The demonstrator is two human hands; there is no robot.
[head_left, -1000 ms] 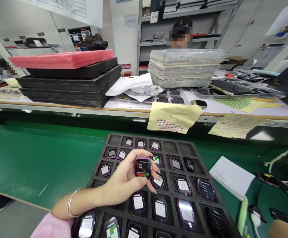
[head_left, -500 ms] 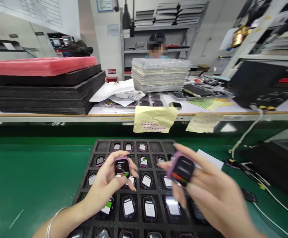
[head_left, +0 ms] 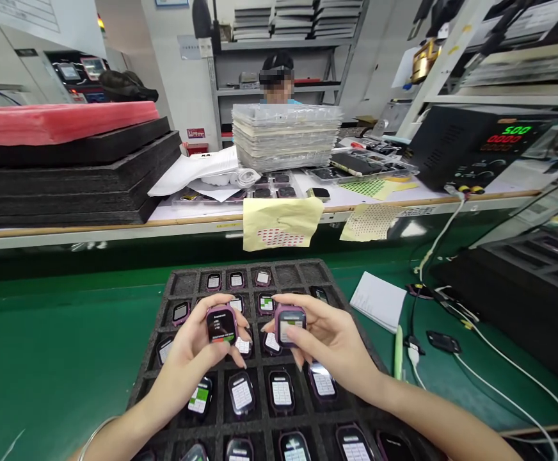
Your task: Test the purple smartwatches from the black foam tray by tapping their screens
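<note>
My left hand (head_left: 197, 346) grips a purple-framed watch (head_left: 222, 325) by its edges, its dark screen showing white text and a red and green strip. Close beside it on the right, my right hand (head_left: 329, 339) holds a second purple watch (head_left: 290, 325), with the thumb over its lit screen. Both are held above a black foam tray (head_left: 260, 419). Several watches lie in the tray's compartments, many with white grid screens, such as one watch (head_left: 281, 390); some show green patches. My hands hide part of the middle rows.
Right of the tray are a white notepad (head_left: 379, 301), a green pen (head_left: 398, 352), cables and a black device (head_left: 443, 342). A shelf behind holds black foam (head_left: 68, 186), plastic trays (head_left: 286, 137) and a power supply (head_left: 485, 147). A person sits beyond.
My right hand has moved left, bringing its watch beside the left one; that watch's screen now looks light with the thumb on it. The view has shifted to the right.
</note>
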